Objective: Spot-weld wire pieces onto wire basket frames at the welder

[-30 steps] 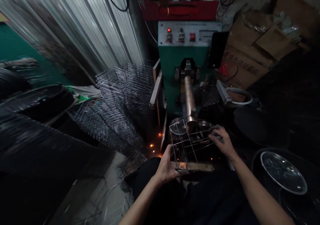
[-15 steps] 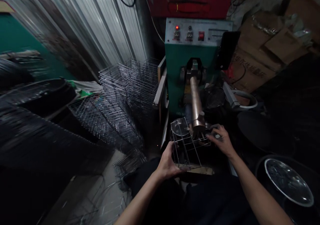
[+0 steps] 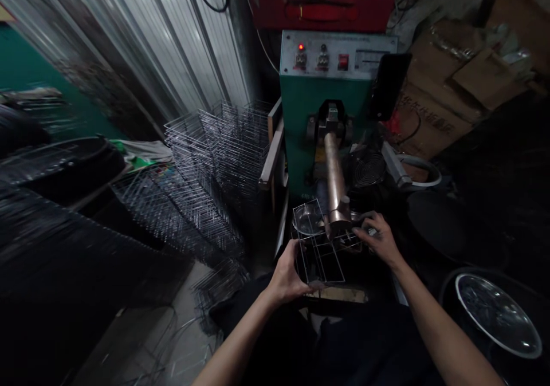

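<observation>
My left hand (image 3: 289,274) grips the left and near edge of a small wire rack (image 3: 317,254), thumb and fingers spread around its frame. The rack's right part lies beneath the copper-coloured electrode arm (image 3: 336,185) of a green machine (image 3: 296,117). My right hand (image 3: 378,238) is pinched at the rack's right end, beside the electrode tip; what lies between its fingertips is too dark and small to make out. A round metal dish (image 3: 307,220) shows behind the rack's far left corner.
Stacks of wire racks (image 3: 201,174) stand at the left. A phone (image 3: 390,85) is fixed at the machine's right side. Cardboard boxes (image 3: 442,99) lie at the back right, and a round bowl with shiny pieces (image 3: 498,315) sits at the lower right.
The view has shifted slightly. Both hands keep nearly the same hold, and the rack has barely moved under the electrode arm.
</observation>
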Available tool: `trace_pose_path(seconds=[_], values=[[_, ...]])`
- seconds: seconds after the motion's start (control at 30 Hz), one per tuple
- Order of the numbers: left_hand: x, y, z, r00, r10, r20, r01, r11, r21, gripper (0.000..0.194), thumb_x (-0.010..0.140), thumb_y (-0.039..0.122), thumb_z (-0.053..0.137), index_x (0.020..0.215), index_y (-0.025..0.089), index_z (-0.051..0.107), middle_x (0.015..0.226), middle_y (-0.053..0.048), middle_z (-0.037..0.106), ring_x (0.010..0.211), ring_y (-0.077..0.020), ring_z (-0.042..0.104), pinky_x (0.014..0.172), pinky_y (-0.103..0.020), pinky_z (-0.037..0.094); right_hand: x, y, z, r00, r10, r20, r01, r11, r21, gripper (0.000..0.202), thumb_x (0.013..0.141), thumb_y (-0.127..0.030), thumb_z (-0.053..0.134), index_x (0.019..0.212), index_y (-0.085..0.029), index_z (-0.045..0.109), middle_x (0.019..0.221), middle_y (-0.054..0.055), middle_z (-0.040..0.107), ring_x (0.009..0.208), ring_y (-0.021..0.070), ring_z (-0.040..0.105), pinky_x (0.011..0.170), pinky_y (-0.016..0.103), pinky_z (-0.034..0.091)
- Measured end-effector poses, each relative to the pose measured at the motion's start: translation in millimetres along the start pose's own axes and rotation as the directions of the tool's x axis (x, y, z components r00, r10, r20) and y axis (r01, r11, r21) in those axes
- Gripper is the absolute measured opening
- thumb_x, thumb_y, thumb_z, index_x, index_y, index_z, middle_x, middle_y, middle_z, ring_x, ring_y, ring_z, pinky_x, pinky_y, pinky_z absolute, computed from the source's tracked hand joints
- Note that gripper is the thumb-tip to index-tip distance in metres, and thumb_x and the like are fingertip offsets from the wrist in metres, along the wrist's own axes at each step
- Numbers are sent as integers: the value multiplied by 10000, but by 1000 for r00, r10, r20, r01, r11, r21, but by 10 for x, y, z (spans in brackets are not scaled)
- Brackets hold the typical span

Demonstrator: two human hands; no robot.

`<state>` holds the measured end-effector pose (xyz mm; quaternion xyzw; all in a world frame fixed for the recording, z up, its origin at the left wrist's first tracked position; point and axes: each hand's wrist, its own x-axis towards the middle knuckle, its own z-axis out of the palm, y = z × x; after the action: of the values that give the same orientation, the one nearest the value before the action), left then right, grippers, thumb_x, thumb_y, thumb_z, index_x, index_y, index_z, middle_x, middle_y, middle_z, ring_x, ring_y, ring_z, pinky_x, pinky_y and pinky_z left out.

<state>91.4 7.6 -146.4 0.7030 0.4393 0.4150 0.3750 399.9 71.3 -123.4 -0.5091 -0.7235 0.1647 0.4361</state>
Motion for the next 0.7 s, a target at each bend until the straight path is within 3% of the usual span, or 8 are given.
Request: trace_pose_path(seconds=[0.2,0.33,0.4,0.47,0.53,0.63,0.7], values=[[31,53,-6,999,-29,16,29,1000,9,913,532,446,966,1269,206,482,1216,-102,606,1114,-304,653,1025,-483,575,15,-52,-24,1000,-16,-9,16,1000,5,422,893,-594,726,708,-229,622,994,69,652,975,281,591,896,411,445],[-136,173,35,998,-56,1,56,995,-84,925,514,433,972,1258,194,476,1195,-97,602,1113,-301,647,1039,-472,569,-225,110,-201,995,62,-81,-52,992,117,370,950,-577,650,1100,-239,655,1277,105,623,1182,292,582,1027,421,448],[-334,261,65,994,-110,-22,106,986,-127,906,505,430,967,1230,201,475,1175,-93,604,1094,-295,647,1027,-477,570,-539,284,-314,981,155,-120,-140,983,121,468,986,-592,576,1302,-247,576,1356,118,601,1261,293,559,1079,446,443],[-598,342,113,979,-198,-40,185,958,-220,890,488,459,964,1194,223,476,1126,-80,619,1051,-286,664,966,-463,595,-940,421,-416,963,243,-112,-233,968,96,509,1007,-608,519,1369,-251,550,1376,123,609,1288,302,560,1076,471,468],[-904,392,198,944,-327,-42,285,873,-396,872,505,552,941,1181,250,479,1080,-69,637,1014,-283,695,899,-439,618,-1325,422,-502,939,329,-97,-322,943,86,526,1013,-619,497,1391,-258,557,1344,122,644,1227,317,614,986,480,546],[-1427,399,380,847,-532,12,419,653,-631,726,688,773,733,1160,264,521,1015,-83,670,997,-313,748,853,-471,634,-1643,125,-619,909,402,-110,-393,914,98,563,1018,-588,510,1475,-260,529,1243,123,705,1050,320,706,789,443,630],[-1822,379,462,820,-572,21,484,674,-557,612,821,816,529,1111,280,589,957,-92,702,961,-335,775,809,-518,639,-1614,-146,-681,919,367,-140,-364,930,46,540,1008,-546,549,1464,-257,575,1185,125,732,1011,334,721,772,448,635]])
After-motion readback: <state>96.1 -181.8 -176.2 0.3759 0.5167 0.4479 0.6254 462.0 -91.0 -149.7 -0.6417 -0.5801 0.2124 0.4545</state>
